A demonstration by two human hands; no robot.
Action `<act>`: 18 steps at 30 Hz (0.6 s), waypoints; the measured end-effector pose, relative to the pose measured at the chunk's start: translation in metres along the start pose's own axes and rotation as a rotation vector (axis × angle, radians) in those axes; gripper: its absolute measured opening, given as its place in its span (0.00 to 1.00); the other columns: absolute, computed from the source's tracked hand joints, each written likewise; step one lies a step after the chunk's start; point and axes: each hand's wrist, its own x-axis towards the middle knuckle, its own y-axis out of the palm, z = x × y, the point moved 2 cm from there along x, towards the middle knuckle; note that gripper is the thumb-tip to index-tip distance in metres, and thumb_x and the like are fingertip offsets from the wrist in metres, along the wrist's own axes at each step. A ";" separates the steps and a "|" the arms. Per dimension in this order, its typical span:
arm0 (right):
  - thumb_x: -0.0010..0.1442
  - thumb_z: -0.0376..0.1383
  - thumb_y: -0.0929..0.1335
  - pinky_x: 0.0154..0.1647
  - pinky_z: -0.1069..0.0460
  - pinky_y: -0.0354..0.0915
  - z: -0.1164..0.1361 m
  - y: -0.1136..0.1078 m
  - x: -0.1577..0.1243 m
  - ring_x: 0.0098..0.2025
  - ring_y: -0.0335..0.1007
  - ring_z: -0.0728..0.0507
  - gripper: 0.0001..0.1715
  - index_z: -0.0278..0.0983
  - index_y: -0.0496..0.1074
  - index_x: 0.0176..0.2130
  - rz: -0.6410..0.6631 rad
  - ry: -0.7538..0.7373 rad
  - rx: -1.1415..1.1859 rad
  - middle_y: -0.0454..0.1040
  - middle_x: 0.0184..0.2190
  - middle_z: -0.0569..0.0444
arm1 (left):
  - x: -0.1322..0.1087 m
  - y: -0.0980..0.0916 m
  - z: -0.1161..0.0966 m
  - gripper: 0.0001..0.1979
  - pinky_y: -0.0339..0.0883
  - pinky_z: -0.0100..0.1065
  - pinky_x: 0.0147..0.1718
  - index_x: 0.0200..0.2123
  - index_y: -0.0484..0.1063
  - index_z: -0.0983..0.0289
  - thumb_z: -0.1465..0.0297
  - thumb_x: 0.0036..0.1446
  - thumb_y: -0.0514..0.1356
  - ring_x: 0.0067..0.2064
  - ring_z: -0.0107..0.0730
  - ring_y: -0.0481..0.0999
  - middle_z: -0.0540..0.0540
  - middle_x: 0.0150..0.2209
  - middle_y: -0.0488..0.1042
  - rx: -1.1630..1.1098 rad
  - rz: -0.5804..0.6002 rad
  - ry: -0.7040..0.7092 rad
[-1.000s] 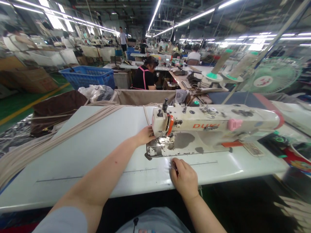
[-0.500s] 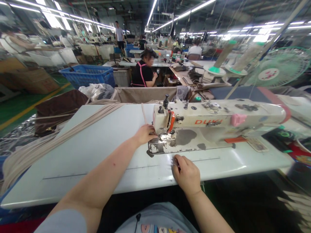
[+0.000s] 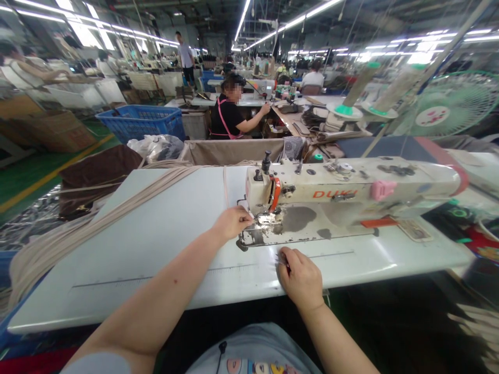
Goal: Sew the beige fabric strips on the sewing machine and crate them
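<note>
My left hand (image 3: 233, 222) is at the left end of the sewing machine (image 3: 351, 182), fingertips pinched together just beside the presser foot (image 3: 268, 218). A narrow beige fabric strip (image 3: 225, 184) runs from the table's back edge down to this hand; its near end is hidden by the fingers. My right hand (image 3: 300, 275) rests on the table's front part, below the machine bed, curled around small thread snips (image 3: 279, 258). Only their thin metal tips and a bit of dark handle show. The presser foot has no visible cloth under it.
A bundle of long beige strips (image 3: 128, 208) hangs over the left side of the white table (image 3: 163, 234). Behind it stand a fabric-lined bin (image 3: 234, 151) and a blue basket (image 3: 144, 122). Thread cones (image 3: 360, 91) and a fan (image 3: 448, 109) are at right. A co-worker (image 3: 230, 111) sits ahead.
My left hand has come slightly down and left from behind the needle area, its fingers now pinched. The strip's near part has shifted left. My right hand stays put. The co-worker's arm has stretched out.
</note>
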 end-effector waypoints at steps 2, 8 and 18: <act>0.60 0.29 0.64 0.37 0.50 0.61 0.000 0.000 0.000 0.32 0.68 0.44 0.14 0.38 0.74 0.44 -0.005 -0.002 0.000 0.75 0.30 0.54 | -0.005 0.002 -0.004 0.05 0.71 0.29 0.35 0.34 0.84 0.59 0.73 0.58 0.66 0.33 0.28 0.78 0.50 0.38 0.80 0.005 -0.010 -0.029; 0.59 0.30 0.64 0.37 0.50 0.61 0.001 0.000 0.001 0.33 0.69 0.44 0.14 0.38 0.74 0.45 0.003 0.006 -0.004 0.76 0.31 0.54 | -0.016 0.006 -0.017 0.07 0.71 0.32 0.35 0.34 0.83 0.59 0.72 0.61 0.63 0.34 0.31 0.78 0.53 0.37 0.77 0.037 -0.050 -0.101; 0.59 0.30 0.64 0.36 0.51 0.60 0.003 -0.001 0.002 0.32 0.68 0.44 0.14 0.39 0.74 0.43 0.007 0.020 -0.010 0.75 0.30 0.54 | -0.036 0.036 -0.045 0.07 0.74 0.36 0.42 0.38 0.80 0.60 0.68 0.62 0.61 0.38 0.36 0.79 0.58 0.41 0.78 0.045 -0.147 -0.250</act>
